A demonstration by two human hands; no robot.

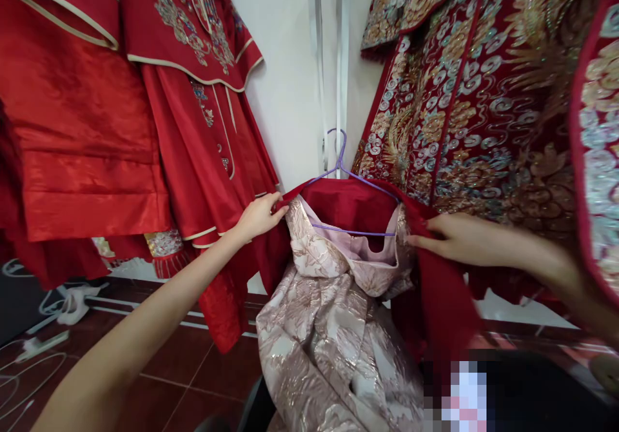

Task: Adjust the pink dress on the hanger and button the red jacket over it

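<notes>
A pale pink and gold brocade dress (329, 329) hangs in the middle from a purple wire hanger (340, 161), whose hook is up by a white post. Around the dress's shoulders lies a plain dark red garment (338, 196), its sides falling to the left and right. My left hand (261, 216) pinches the red cloth at the left shoulder, thumb toward the dress strap. On the right side my right hand (449, 238), slightly blurred, grips the red cloth beside the other strap. Parts of its fingers are hidden in the folds.
Red outfits with cream piping (198, 84) hang at left, and heavily embroidered red garments (464, 97) at right. A white metal post (342, 64) rises between them. White cables (33, 374) and a pale shoe (75, 306) are low at left, above dark red floor tiles (193, 374).
</notes>
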